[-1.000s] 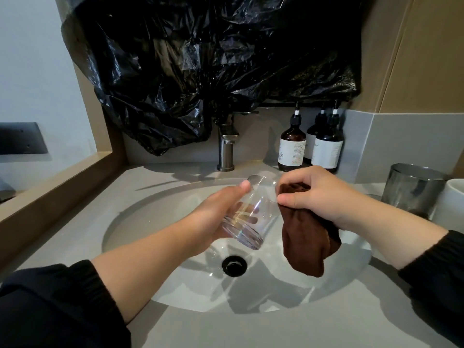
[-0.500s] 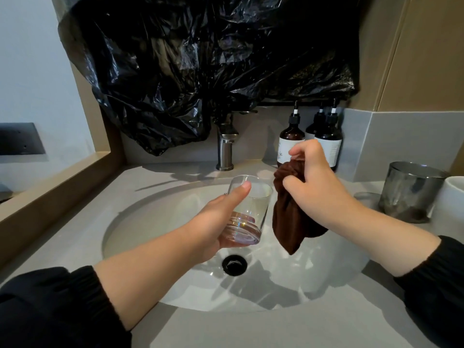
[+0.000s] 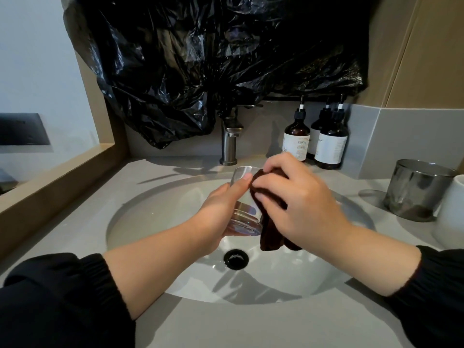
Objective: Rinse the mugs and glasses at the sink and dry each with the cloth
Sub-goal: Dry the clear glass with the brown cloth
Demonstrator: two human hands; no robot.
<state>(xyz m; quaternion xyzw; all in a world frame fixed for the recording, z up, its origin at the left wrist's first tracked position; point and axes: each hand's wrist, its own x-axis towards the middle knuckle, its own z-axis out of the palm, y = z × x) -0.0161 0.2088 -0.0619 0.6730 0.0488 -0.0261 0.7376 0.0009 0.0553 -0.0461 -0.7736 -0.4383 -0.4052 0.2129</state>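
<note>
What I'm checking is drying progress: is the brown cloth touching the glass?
Touching. The head view shows the right hand pressing the brown cloth against the glass at its rim and side, no gap.

The glass (image 3: 244, 222) is clear and glossy, with a thick, smooth base. Touching it at three o'clock, the cloth (image 3: 270, 234) is dark brown, soft and matt. The basin (image 3: 155, 217) below is white, smooth and shiny. The counter (image 3: 226, 327) around it is grey, smooth and matt, like stone. From the basin, the tap (image 3: 229, 144) at twelve o'clock is brushed metal, under a crinkled, glossy black plastic bag (image 3: 200, 59). At one o'clock the bottles (image 3: 296, 139) are dark and glossy with matt pale labels. At three o'clock stands a polished metal cup (image 3: 414, 189). The ledge (image 3: 55, 182) at nine o'clock is matt wood.
</note>
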